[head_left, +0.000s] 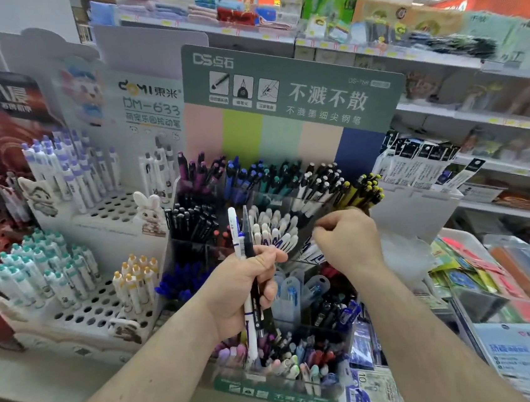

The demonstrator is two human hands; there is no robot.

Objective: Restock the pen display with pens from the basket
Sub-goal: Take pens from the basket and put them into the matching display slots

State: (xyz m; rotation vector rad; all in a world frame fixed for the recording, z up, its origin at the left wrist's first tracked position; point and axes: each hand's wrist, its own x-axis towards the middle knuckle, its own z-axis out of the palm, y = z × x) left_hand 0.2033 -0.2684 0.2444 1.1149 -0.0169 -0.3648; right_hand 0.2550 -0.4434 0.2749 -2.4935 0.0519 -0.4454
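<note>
My left hand (249, 284) grips a small bunch of pens (240, 236) upright, a white one with blue print and a dark one, in front of the tiered pen display (292, 99) with the green header card. My right hand (346, 241) hovers over the middle row beside the white-capped pens (276, 229), fingers curled together; whether it pinches a pen I cannot tell. The display's clear compartments hold black, blue, purple, teal, white and yellow-tipped pens. No basket is in view.
A white perforated stand (107, 207) with white-and-purple and white-teal pens stands to the left. Packaged refills (416, 158) and stationery packs (493, 268) lie to the right. Shelves of goods run behind and to the right.
</note>
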